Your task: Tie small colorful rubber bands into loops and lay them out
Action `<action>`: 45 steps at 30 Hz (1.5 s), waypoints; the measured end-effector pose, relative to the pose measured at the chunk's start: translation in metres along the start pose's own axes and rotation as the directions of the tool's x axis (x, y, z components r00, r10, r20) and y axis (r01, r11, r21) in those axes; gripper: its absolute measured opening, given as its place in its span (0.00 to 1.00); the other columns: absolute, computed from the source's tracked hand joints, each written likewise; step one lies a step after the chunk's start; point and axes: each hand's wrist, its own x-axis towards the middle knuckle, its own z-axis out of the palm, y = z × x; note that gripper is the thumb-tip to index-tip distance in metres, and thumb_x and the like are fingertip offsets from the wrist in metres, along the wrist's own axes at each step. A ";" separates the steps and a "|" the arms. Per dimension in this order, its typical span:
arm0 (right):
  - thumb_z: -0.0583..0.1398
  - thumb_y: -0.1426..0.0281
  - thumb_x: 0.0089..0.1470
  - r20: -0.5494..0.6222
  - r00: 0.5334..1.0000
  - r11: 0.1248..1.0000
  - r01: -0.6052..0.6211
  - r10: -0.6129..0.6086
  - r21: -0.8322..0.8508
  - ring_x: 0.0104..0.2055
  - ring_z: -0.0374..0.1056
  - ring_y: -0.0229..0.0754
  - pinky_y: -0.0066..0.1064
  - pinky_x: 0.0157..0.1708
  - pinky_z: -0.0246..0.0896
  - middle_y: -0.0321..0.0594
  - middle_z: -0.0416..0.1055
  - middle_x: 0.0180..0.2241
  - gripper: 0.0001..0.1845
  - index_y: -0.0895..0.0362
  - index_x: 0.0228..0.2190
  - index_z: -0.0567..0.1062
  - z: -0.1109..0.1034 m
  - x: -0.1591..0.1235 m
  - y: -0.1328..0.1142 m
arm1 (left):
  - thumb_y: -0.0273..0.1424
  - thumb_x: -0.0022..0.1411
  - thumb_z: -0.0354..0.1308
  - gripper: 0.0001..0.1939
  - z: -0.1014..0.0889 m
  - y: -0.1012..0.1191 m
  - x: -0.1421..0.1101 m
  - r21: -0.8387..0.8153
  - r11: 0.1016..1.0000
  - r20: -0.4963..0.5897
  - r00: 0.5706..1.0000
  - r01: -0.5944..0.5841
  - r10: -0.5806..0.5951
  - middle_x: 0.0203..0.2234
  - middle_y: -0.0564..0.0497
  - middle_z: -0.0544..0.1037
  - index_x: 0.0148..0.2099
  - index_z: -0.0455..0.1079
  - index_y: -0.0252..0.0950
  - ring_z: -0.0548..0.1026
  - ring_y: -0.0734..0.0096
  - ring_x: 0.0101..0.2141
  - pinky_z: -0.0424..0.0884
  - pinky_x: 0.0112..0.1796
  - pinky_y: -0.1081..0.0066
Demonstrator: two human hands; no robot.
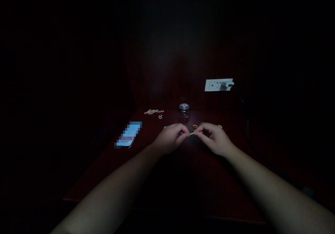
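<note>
Between both hands, just above the dark red table, a thin yellow hair tie (192, 133) is stretched or twisted into a short strand. My left hand (172, 137) pinches its left end between thumb and fingertips. Its right end is pinched by my right hand (213, 138) in the same way. Just behind the hands lies an orange hair tie (195, 126). A blue hair tie (165, 127) shows partly behind my left hand, and a yellow ring (220, 126) sits behind my right hand.
Several coloured hair ties (153, 112) lie in a loose pile at the back left. A small clear lidded jar (184, 111) stands at the back middle. To the left is a lit phone (128, 134). A wall socket (218, 85) holds a plug, with a dark cable running down the right.
</note>
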 end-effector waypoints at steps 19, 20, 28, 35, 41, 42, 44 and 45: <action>0.58 0.64 0.56 0.057 0.998 1.000 -0.002 0.001 0.006 0.32 0.70 0.43 0.34 0.34 0.65 0.40 0.75 0.28 0.10 0.56 0.29 0.75 0.002 -0.001 -0.001 | 0.33 0.59 0.57 0.09 0.002 0.006 -0.001 -0.131 0.990 0.009 0.999 -0.045 0.047 0.36 0.49 0.76 0.41 0.70 0.34 0.73 0.74 0.34 0.69 0.36 0.73; 0.58 0.64 0.56 0.054 0.999 1.000 0.001 -0.001 0.003 0.32 0.70 0.43 0.33 0.34 0.65 0.40 0.75 0.28 0.10 0.56 0.29 0.75 0.001 -0.001 -0.001 | 0.32 0.59 0.58 0.09 0.002 0.007 -0.002 -0.126 0.991 0.005 0.998 -0.054 0.055 0.35 0.49 0.76 0.41 0.70 0.35 0.73 0.74 0.34 0.69 0.36 0.73; 0.59 0.65 0.55 0.076 0.996 0.999 0.039 -0.039 -0.001 0.29 0.68 0.41 0.31 0.32 0.64 0.40 0.73 0.26 0.08 0.57 0.30 0.75 0.001 -0.002 0.000 | 0.34 0.60 0.55 0.08 0.004 0.005 0.000 -0.089 0.993 -0.011 0.998 -0.070 0.070 0.31 0.50 0.75 0.37 0.70 0.33 0.72 0.75 0.31 0.67 0.32 0.75; 0.59 0.68 0.54 0.038 0.996 0.996 0.084 -0.086 0.030 0.32 0.67 0.42 0.36 0.40 0.63 0.40 0.70 0.28 0.05 0.56 0.30 0.74 0.003 -0.001 -0.001 | 0.35 0.60 0.56 0.08 0.005 0.007 0.000 -0.083 0.997 0.010 1.000 -0.005 0.006 0.30 0.51 0.76 0.35 0.70 0.34 0.72 0.75 0.30 0.67 0.31 0.74; 0.59 0.70 0.54 0.045 0.997 0.995 0.066 -0.070 0.078 0.27 0.62 0.38 0.33 0.35 0.62 0.36 0.66 0.25 0.05 0.56 0.27 0.71 0.003 -0.001 -0.003 | 0.32 0.58 0.57 0.07 0.007 0.008 -0.001 -0.101 0.992 -0.047 0.997 -0.071 0.066 0.33 0.49 0.76 0.38 0.70 0.34 0.72 0.74 0.32 0.68 0.32 0.74; 0.59 0.70 0.54 0.039 0.997 0.995 0.063 -0.066 0.083 0.28 0.62 0.38 0.33 0.35 0.62 0.36 0.66 0.25 0.05 0.56 0.26 0.71 0.003 -0.001 -0.004 | 0.32 0.58 0.57 0.07 0.007 0.007 -0.001 -0.100 0.992 -0.052 0.996 -0.074 0.069 0.33 0.49 0.76 0.38 0.71 0.34 0.72 0.74 0.32 0.68 0.32 0.74; 0.58 0.70 0.54 0.040 0.997 0.994 0.057 -0.060 0.090 0.29 0.63 0.38 0.32 0.34 0.61 0.37 0.66 0.25 0.05 0.56 0.27 0.70 0.003 -0.001 -0.004 | 0.31 0.58 0.56 0.06 0.008 0.006 -0.001 -0.113 0.992 -0.054 0.997 -0.063 0.057 0.32 0.50 0.76 0.37 0.71 0.34 0.71 0.76 0.29 0.67 0.30 0.75; 0.58 0.71 0.54 0.046 0.997 0.994 0.054 -0.058 0.092 0.29 0.63 0.38 0.31 0.33 0.61 0.36 0.66 0.25 0.04 0.56 0.27 0.70 0.004 -0.001 -0.004 | 0.30 0.58 0.56 0.06 0.009 0.006 -0.001 -0.125 0.991 -0.054 0.998 -0.049 0.043 0.30 0.51 0.76 0.37 0.70 0.34 0.70 0.77 0.27 0.67 0.29 0.76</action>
